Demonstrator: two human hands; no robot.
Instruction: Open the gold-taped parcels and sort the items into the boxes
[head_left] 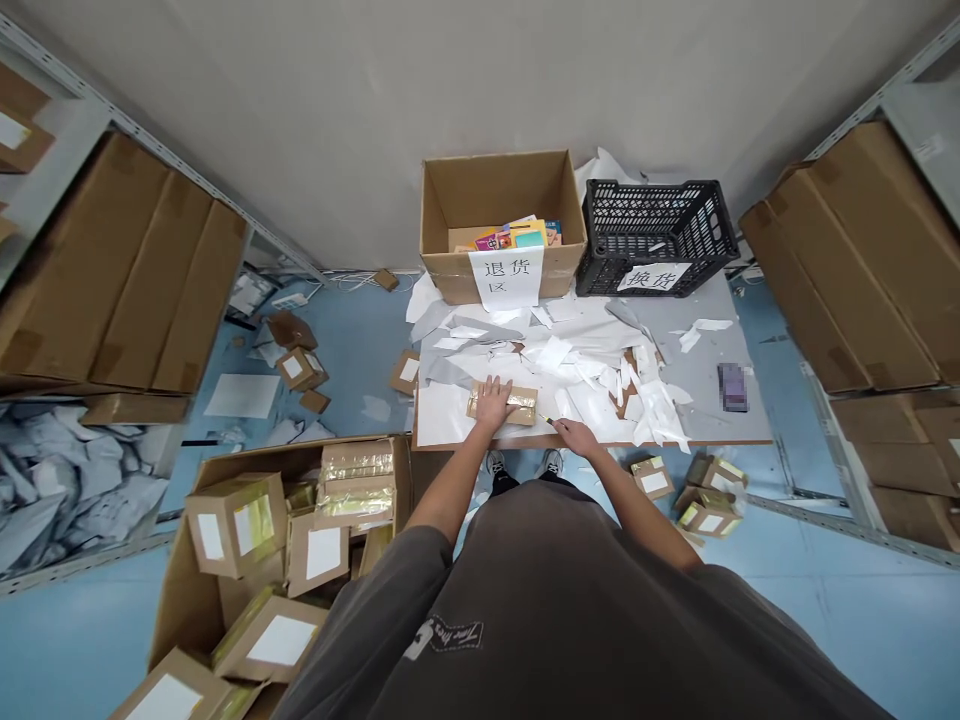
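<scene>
A small taped cardboard box (525,405) lies near the front edge of the table. My left hand (493,402) rests on its left half, fingers spread over the top. To the right of the box, my right hand (577,438) is closed around a utility knife (550,421). Its thin tip points left toward the box's right end, and a little yellow shows on it. Most of the handle is hidden in my fingers. Torn white paper and plastic scraps (555,355) lie just behind both hands.
An open carton (450,265) with books and a black plastic crate (660,250) stand at the table's back. A purple blurred item (733,387) lies at right. A large carton (405,480) of parcels stands at my left; shelves flank both sides. Several small boxes (652,478) lie on the floor.
</scene>
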